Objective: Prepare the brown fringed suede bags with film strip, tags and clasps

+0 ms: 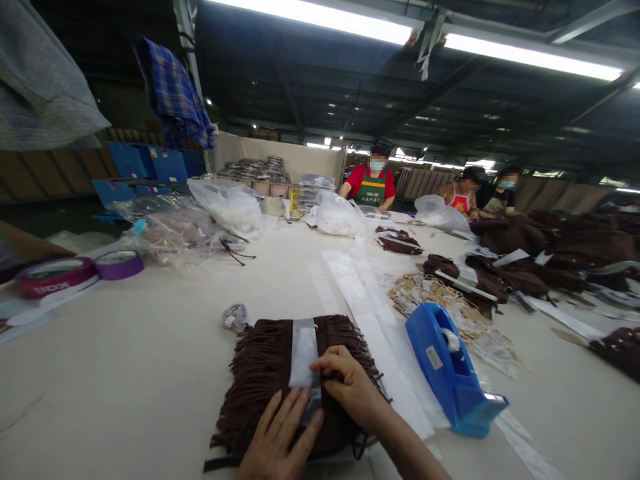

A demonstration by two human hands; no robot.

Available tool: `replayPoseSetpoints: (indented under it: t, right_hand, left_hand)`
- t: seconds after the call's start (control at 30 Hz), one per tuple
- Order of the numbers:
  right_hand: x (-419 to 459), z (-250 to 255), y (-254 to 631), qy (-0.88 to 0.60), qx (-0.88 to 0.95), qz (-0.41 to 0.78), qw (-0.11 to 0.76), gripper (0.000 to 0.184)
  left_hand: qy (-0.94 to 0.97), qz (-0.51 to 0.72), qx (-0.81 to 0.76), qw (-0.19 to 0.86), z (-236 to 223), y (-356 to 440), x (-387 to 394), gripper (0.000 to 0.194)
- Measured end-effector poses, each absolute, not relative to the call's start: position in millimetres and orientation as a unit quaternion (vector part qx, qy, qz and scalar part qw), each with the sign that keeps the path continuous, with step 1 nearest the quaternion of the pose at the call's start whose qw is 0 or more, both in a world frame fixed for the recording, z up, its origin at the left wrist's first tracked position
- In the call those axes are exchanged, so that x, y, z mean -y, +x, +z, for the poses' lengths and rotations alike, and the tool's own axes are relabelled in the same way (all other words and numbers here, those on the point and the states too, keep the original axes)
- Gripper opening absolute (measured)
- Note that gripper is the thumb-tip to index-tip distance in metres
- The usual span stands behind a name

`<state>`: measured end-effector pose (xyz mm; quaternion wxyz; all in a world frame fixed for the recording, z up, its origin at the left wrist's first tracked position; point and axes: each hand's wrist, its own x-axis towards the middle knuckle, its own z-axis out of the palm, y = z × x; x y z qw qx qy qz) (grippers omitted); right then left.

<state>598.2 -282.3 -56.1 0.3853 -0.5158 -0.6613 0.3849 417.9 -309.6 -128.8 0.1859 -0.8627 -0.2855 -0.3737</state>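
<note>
A dark brown fringed bag (267, 360) lies flat on the white table in front of me. A pale translucent strip (303, 347) runs down its middle. My left hand (283, 433) rests on the lower part of the bag and strip, fingers stretched out and apart. From the right, my right hand (350, 387) bends over the strip, its index fingertip on the strip and the thumb close below. Its fingers are curled; whether a small piece sits between them is hidden. A small clear-wrapped bundle (235, 318) lies beside the bag's upper left corner.
A blue tape dispenser (445, 367) stands to the right, near white paper strips (360, 300) and a heap of stringed tags (455, 313). Tape rolls (119, 265) and plastic bags (175, 230) lie left. Brown bags (565, 250) pile up right. A co-worker (373, 183) stands across the table.
</note>
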Motion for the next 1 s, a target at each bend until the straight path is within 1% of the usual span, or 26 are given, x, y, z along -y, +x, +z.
replayPoseSetpoints:
  t: [0.07,0.13,0.3,0.4,0.5,0.6,0.7,0.77,1.0]
  right_hand:
    - [277,-56,600,-0.534,0.639,0.409,0.374,0.051]
    - [272,-57,599,-0.550,0.631,0.409,0.363,0.050]
    - [273,-65,592,-0.540,0.667,0.358,0.368,0.037]
    - [283,-65,590,-0.510,0.711,0.297,0.381,0.031]
    - [290,-63,589,-0.474,0.761,0.206,0.393,0.028]
    - [293,-62,591,-0.420,0.806,0.144,0.392,0.022]
    - [294,-63,595,-0.374,0.825,0.144,0.397,0.021]
    - [295,-64,598,-0.362,0.825,0.150,0.407,0.022]
    - [302,-61,605,-0.313,0.843,0.161,0.406,0.020]
  left_hand:
    - [-0.867,-0.365,0.283,0.188,-127,416,310,0.040]
    - [-0.872,-0.352,0.276,0.196,-125,414,309,0.040]
    - [-0.870,-0.348,0.299,0.180,-123,413,311,0.053]
    - [-0.870,-0.335,0.317,0.177,-120,413,314,0.059]
    - [-0.870,-0.333,0.321,0.172,-117,414,317,0.061]
    - [-0.856,-0.345,0.359,0.138,-117,416,318,0.066]
    - [-0.835,-0.360,0.404,0.098,-117,420,319,0.068]
    - [-0.831,-0.367,0.408,0.094,-117,422,319,0.065]
    - [-0.835,-0.331,0.417,0.140,-105,424,319,0.059]
